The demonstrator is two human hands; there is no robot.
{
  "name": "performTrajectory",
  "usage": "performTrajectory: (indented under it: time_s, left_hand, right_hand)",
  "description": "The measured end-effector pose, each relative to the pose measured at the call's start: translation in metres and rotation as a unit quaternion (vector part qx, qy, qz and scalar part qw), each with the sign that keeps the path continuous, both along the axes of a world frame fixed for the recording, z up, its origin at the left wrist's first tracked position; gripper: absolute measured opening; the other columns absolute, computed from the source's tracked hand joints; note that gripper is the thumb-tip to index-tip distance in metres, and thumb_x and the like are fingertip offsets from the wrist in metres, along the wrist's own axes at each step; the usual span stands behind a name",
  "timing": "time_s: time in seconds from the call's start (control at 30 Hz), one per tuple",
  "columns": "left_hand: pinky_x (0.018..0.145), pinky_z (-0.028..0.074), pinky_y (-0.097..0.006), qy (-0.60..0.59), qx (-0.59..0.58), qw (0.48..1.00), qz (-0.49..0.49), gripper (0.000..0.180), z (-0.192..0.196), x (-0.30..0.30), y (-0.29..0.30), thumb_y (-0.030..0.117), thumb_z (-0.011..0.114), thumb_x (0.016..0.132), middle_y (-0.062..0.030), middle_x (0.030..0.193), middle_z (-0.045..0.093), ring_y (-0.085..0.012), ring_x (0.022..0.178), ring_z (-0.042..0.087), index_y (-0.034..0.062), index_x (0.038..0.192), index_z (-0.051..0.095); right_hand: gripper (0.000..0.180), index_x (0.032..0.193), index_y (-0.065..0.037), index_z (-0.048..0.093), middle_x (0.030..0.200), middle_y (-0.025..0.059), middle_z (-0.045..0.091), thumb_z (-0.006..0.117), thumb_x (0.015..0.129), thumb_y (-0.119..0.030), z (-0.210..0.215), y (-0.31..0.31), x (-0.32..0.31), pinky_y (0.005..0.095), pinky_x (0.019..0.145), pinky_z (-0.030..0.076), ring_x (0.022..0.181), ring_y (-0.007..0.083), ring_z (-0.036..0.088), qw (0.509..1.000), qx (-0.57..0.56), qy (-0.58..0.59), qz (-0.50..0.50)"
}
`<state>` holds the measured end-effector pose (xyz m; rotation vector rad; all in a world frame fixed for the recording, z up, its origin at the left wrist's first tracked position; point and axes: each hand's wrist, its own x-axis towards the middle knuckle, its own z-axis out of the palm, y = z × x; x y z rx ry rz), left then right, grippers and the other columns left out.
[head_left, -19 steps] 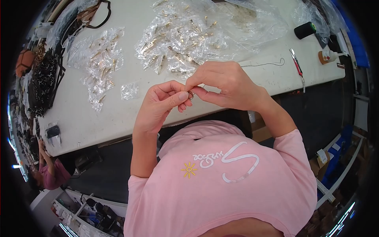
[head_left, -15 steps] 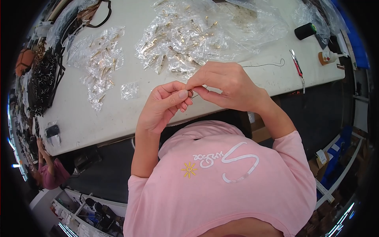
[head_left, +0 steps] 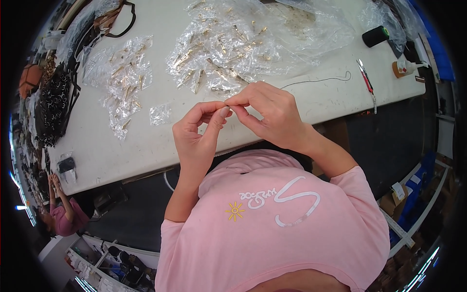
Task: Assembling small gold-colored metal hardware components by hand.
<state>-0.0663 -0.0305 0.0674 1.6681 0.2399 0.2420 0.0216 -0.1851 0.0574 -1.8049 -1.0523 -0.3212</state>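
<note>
Over the table's near edge, my left hand [head_left: 197, 136] and my right hand [head_left: 267, 114] meet fingertip to fingertip. My left thumb and forefinger are pressed together in a pinch. The right thumb and forefinger pinch at the same spot. What lies between them is tiny and hidden by the fingertips. From behind my right hand a thin black thread [head_left: 318, 81] runs right across the table and curls at its far end. Beyond the hands lies a heap of small clear bags with gold-coloured metal parts [head_left: 224, 48].
Left of it lie more small bags of metal parts [head_left: 127, 80] and a flat clear bag [head_left: 159, 114]. At right are red-handled snips [head_left: 367, 80], a black thread spool [head_left: 375, 36] and a bottle of amber liquid [head_left: 403, 68]. Another person [head_left: 68, 214] works at far left.
Both hands have shifted slightly, the right one down and left, and the fingertips have closed together. The small dark loop seen between them before is now hidden. More thread shows beside the right hand.
</note>
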Motion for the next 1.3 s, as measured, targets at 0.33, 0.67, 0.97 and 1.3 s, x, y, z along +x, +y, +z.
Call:
performTrajectory:
  time_s: [0.33, 0.67, 0.97, 1.3]
  left_hand:
    - [0.067, 0.047, -0.023, -0.019, 0.022, 0.998, -0.06, 0.005, 0.001, 0.005, 0.01, 0.001, 0.068, 0.088, -0.0032, 0.084, 0.068, -0.009, 0.073, 0.062, -0.0023, 0.092, 0.067]
    - [0.074, 0.05, -0.024, 0.062, -0.148, 0.984, -0.079, 0.009, 0.005, 0.006, 0.016, 0.001, 0.067, 0.089, -0.0069, 0.089, 0.068, -0.0115, 0.082, 0.065, -0.0039, 0.097, 0.067]
    - [0.077, 0.051, -0.025, 0.055, -0.132, 0.987, -0.078, 0.009, 0.005, 0.006, 0.016, 0.002, 0.067, 0.09, -0.0073, 0.09, 0.069, -0.0124, 0.084, 0.066, -0.0041, 0.097, 0.067]
    - [0.071, 0.047, -0.022, -0.001, 0.042, 0.995, -0.086, 0.009, 0.002, 0.007, 0.012, 0.002, 0.066, 0.089, -0.0042, 0.084, 0.069, -0.0074, 0.076, 0.061, -0.0024, 0.096, 0.069]
  right_hand:
    - [0.011, 0.09, -0.006, 0.066, 0.077, 0.0039, 0.065, 0.07, 0.079, -0.006, 0.014, -0.005, 0.01, 0.0299, 0.057, 0.05, 0.069, 0.0205, 0.064, 0.997, -0.049, -0.036, 0.042]
    - [0.013, 0.088, -0.009, 0.069, 0.076, 0.0032, 0.064, 0.073, 0.077, -0.003, 0.012, -0.007, -0.003, 0.0295, 0.053, 0.048, 0.063, 0.0195, 0.063, 0.999, 0.018, 0.033, 0.034]
    - [0.009, 0.086, -0.008, 0.069, 0.077, 0.0026, 0.064, 0.073, 0.078, -0.004, 0.009, -0.007, 0.0, 0.0289, 0.053, 0.049, 0.064, 0.0187, 0.063, 0.998, -0.002, 0.061, 0.01]
    - [0.008, 0.085, -0.006, 0.067, 0.076, 0.0032, 0.062, 0.073, 0.079, -0.008, 0.01, -0.013, 0.006, 0.0303, 0.055, 0.049, 0.066, 0.0199, 0.063, 0.998, -0.049, 0.014, 0.027]
